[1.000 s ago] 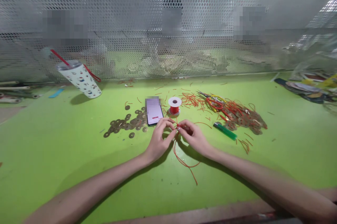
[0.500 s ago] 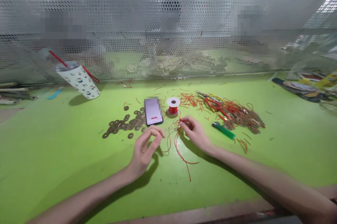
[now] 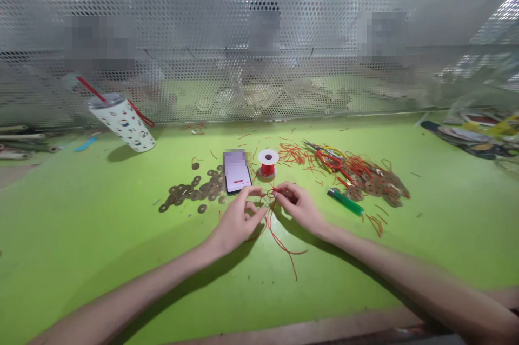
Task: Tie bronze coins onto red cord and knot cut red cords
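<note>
Red cord (image 3: pixel 278 239) hangs in loops between my hands, its loose ends trailing down over the green table. My right hand (image 3: pixel 300 205) pinches the knotted part of it between thumb and fingertips. Just left of the loops is my left hand (image 3: pixel 243 215), thumb and index finger spread apart; whether the fingertips touch a strand is hard to tell. A spool of red cord (image 3: pixel 267 168) with white flanges stands right behind the hands. Beside it lies a phone (image 3: pixel 238 178), its screen lit. Round coins with holes (image 3: pixel 186 191) are scattered to the left of the phone.
On the right lie scissors (image 3: pixel 329 158), a heap of coins strung with red cord (image 3: pixel 375 184) and a green lighter (image 3: pixel 345 202). Cord snippets (image 3: pixel 294 153) litter the back. A patterned tumbler (image 3: pixel 125 123) stands at left. Perforated metal mesh (image 3: pixel 203 20) closes the far side.
My left hand has moved right and slightly up, to the cord loops, with thumb and index finger now wider apart. My right hand keeps its pinch, nearly still.
</note>
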`<state>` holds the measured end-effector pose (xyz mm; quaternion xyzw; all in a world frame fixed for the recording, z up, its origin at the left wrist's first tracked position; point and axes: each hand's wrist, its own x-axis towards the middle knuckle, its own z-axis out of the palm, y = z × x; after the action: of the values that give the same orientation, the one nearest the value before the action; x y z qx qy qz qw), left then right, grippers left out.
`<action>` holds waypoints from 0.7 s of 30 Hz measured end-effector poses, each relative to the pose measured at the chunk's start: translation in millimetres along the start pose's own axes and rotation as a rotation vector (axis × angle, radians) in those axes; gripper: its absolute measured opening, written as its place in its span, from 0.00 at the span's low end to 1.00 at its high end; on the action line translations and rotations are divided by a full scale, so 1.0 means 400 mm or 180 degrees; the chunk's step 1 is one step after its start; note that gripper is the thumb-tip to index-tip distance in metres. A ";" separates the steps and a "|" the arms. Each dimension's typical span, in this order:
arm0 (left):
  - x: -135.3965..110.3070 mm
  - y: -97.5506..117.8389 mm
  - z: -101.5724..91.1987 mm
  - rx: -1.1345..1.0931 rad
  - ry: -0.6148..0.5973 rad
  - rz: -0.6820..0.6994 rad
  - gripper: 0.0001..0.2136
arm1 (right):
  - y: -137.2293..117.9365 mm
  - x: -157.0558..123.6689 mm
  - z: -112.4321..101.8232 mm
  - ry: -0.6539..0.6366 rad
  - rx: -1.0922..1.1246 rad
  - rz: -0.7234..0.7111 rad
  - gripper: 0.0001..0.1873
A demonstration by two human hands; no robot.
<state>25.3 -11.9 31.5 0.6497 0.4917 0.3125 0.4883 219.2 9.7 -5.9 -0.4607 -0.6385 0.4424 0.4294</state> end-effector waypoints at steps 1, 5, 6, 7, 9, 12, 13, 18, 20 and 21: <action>0.016 0.003 0.006 0.0020 -0.0080 -0.0003 0.19 | 0.000 -0.001 0.001 -0.0046 -0.0017 -0.0022 0.11; 0.074 -0.009 0.018 0.0104 -0.0353 -0.0175 0.17 | 0.001 -0.002 0.001 -0.0176 -0.0200 -0.0069 0.10; 0.083 -0.014 0.018 0.0149 -0.0339 -0.0170 0.16 | 0.002 -0.001 -0.001 -0.0183 -0.0270 -0.0053 0.10; 0.089 -0.019 0.017 0.0222 -0.0314 -0.0131 0.15 | 0.003 0.001 -0.003 -0.0186 -0.0325 -0.0033 0.10; 0.094 -0.027 0.015 0.0335 -0.0282 -0.0031 0.13 | 0.004 0.006 -0.010 -0.0221 -0.0364 0.0010 0.10; 0.090 -0.036 0.013 0.0196 -0.0315 0.0031 0.13 | 0.001 0.011 -0.018 -0.0327 -0.0198 0.0023 0.11; 0.089 -0.039 0.013 0.0060 -0.0314 0.0032 0.14 | -0.002 0.011 -0.020 -0.0346 -0.0121 0.0016 0.11; 0.093 -0.060 0.015 -0.0468 -0.0124 0.0069 0.16 | -0.010 0.009 -0.020 -0.0277 -0.0039 -0.0007 0.14; 0.095 -0.067 0.015 -0.0513 -0.0094 0.0077 0.16 | -0.007 0.011 -0.021 -0.0153 -0.0097 -0.0072 0.14; 0.095 -0.069 0.014 -0.0525 -0.0094 0.0072 0.16 | -0.004 0.012 -0.022 -0.0074 -0.0146 -0.0115 0.14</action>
<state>33.4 23.2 1.0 0.6174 0.4496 0.3478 0.5438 226.4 15.7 -1.7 -0.4536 -0.6616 0.4252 0.4191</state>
